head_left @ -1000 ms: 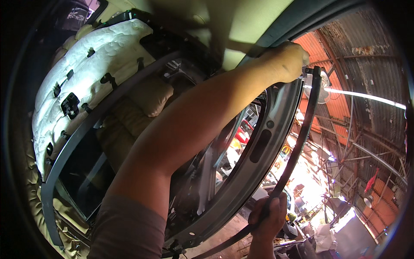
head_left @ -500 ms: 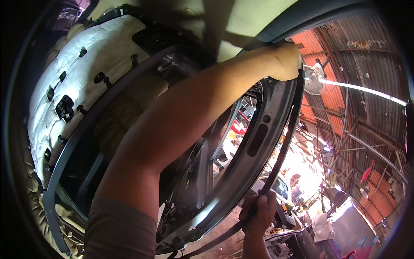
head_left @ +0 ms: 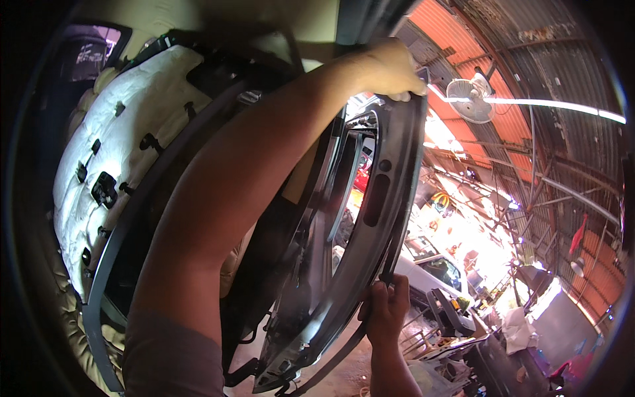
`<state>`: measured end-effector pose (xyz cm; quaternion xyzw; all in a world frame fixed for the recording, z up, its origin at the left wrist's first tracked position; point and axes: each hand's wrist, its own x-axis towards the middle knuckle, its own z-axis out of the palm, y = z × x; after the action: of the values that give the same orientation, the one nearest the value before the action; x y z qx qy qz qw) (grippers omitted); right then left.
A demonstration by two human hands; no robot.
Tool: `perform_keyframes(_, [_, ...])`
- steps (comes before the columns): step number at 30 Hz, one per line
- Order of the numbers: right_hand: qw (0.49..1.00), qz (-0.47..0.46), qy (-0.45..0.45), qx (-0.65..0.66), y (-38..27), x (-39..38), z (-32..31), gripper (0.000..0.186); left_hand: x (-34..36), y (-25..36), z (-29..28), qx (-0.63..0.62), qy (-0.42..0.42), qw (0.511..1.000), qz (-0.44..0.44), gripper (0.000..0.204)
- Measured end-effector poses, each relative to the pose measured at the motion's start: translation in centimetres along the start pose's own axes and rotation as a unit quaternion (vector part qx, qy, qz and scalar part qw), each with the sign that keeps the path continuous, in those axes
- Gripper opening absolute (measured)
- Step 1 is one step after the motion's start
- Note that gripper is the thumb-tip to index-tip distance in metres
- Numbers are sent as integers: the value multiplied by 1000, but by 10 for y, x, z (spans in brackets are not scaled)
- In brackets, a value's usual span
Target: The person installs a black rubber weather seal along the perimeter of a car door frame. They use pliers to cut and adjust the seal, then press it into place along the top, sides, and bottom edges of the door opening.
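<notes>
A grey car door (head_left: pixel 322 324) without its trim panel stands in front of me. My left hand (head_left: pixel 390 69) reaches across to the door's top corner, its fingers bent over the edge there. Whether it also pinches the seal is hidden. Along the door's outer edge runs a black rubber seal strip (head_left: pixel 395 245). Lower on that edge, my right hand (head_left: pixel 387 308) is closed round the strip, thumb up and fingers wrapped. Below this hand the strip's loose length (head_left: pixel 337 357) hangs in a curve, away from the door, toward the bottom of the view.
At the left stands a trim panel with white padding (head_left: pixel 86 172) and black clips. Beige car headlining (head_left: pixel 251 20) spans the top. Beyond the door are a workshop with a wall fan (head_left: pixel 471 99), a white car (head_left: pixel 433 271), and a dark cluttered bench (head_left: pixel 503 364).
The view has shifted, and the door and both hands appear farther left. Above my right hand, the strip now lies closer along the door edge. My left fingers show more plainly at the corner.
</notes>
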<state>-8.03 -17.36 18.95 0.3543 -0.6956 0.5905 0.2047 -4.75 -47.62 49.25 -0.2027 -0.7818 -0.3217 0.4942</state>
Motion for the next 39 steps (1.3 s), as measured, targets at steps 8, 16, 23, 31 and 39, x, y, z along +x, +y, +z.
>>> perform_keyframes(8, [997,43,26,-58,3,-1,-15,28,6,-14,8,-166,-25,984,-61,43])
perform_keyframes(16, [996,-25,-51,-65,3,12,-22,35,-1,23,11,15,65,989,-129,43])
perform_keyframes(23, [993,-69,-94,-2,13,24,-29,35,-1,33,25,82,160,973,-144,36])
perform_keyframes(31, [985,-168,-40,16,37,30,-26,39,-15,57,100,267,250,917,-160,61])
perform_keyframes(39, [966,-251,-44,44,46,40,-33,53,-7,58,131,384,261,855,-231,78])
